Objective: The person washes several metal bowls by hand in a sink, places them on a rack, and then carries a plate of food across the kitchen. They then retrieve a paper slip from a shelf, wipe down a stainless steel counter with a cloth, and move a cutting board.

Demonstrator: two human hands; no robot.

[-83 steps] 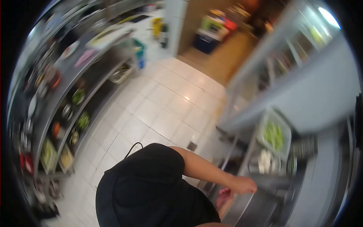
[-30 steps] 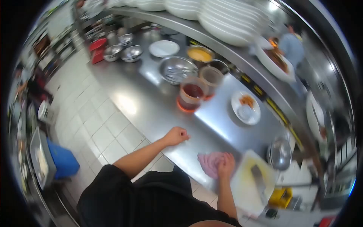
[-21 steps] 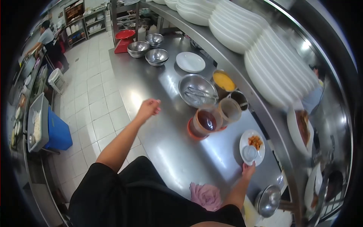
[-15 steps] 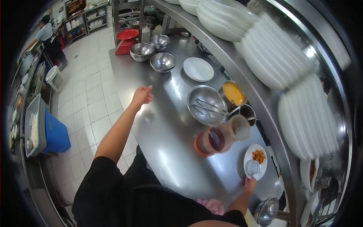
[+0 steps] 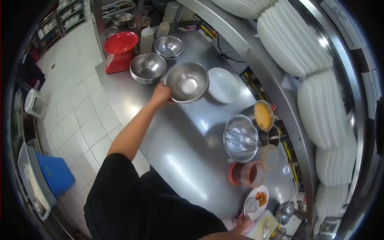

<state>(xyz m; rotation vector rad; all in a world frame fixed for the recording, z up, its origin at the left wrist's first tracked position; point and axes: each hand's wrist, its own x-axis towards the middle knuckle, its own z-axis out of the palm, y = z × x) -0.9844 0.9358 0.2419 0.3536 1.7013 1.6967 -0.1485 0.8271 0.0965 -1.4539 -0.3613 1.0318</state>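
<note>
My left hand (image 5: 161,94) grips the near rim of a stainless steel mixing bowl (image 5: 180,86), fingers beneath and thumb on the edge. The bowl is tilted toward me and has nothing in it. Down at the lower right, my right hand (image 5: 241,224) pinches the edge of a white plate (image 5: 262,193). Small orange-brown food pieces (image 5: 261,199) lie on that plate beside a small clear cup (image 5: 252,205). Close to the left hand stand a stack of steel bowls (image 5: 148,68) and a white oval plate (image 5: 224,85).
A red scale (image 5: 121,46) and a squeeze bottle (image 5: 147,39) stand at the far end. Along the right are a bowl with a whisk (image 5: 241,138), a pot of yellow liquid (image 5: 263,116) and plastic jugs (image 5: 253,174). Stacked white plates (image 5: 322,108) fill the overhead shelf.
My left hand has reached forward and taken hold of a steel bowl, lifting it off the table. My right hand keeps the plate, and the view has shifted.
</note>
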